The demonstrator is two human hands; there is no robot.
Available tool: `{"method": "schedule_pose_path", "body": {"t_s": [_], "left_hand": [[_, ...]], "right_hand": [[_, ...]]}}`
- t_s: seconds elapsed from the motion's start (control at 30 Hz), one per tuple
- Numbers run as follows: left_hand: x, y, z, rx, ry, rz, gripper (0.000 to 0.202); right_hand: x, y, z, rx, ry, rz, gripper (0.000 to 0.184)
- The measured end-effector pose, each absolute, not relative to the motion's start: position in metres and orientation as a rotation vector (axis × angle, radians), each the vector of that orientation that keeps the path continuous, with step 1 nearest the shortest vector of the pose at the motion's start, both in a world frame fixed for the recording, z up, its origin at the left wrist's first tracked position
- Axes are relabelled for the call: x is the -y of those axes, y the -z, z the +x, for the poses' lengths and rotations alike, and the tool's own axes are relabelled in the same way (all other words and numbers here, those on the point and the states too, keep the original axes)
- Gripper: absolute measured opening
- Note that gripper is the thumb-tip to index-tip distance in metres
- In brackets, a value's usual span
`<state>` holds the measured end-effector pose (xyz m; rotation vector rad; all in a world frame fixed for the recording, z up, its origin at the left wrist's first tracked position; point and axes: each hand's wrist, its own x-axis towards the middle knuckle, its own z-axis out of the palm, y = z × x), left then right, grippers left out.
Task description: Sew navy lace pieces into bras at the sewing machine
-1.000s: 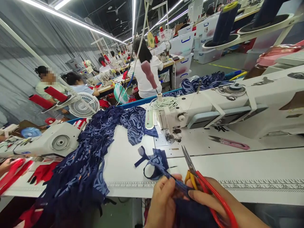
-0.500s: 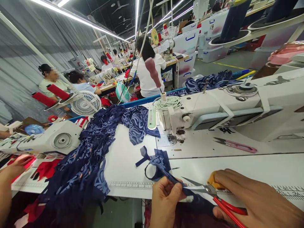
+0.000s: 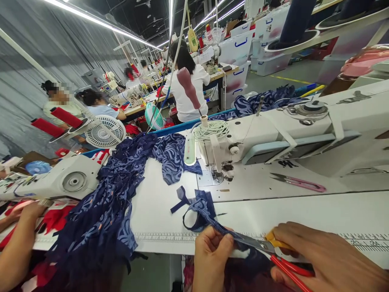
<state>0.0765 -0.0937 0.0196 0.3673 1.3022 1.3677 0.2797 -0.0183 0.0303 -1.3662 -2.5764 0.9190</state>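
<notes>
My left hand pinches a narrow navy patterned fabric strip at the table's front edge. The strip runs from a small folded piece on the table into my fingers. My right hand grips red-handled scissors, blades lying flat and pointing left along the strip, tips touching my left fingers. More dark fabric hangs below my hands, partly hidden.
A white sewing machine stands behind my hands, pink thread snips at its base. A heap of navy fabric drapes off the table's left side. A co-worker's arm reaches in at far left. Other people sew in rows behind.
The scissors swung down from pointing up and away to lying flat, blades now closed further along the strip by my left fingers. The co-worker's arm came further in at left.
</notes>
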Motion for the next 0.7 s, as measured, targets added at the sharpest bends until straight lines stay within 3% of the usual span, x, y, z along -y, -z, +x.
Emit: {"method": "schedule_pose_path", "body": {"t_s": [0.13,0.27,0.7], "left_hand": [[0.0936,-0.0242,0.0768,-1.333,-1.381,0.352,0.050],[0.0938,-0.0261,0.0769,-1.338,-1.352,0.300,0.049],[0.0930,-0.0195,0.0763,-1.281,-1.309,0.396,0.044]], "right_hand": [[0.0179,-0.0388,0.2772,2.606,-1.052,-1.352,0.024],[0.0183,-0.0374,0.2770,2.616,-1.150,-1.282,0.029],[0.0183,-0.0422,0.2703,2.581,-1.188,-1.367,0.020]]}}
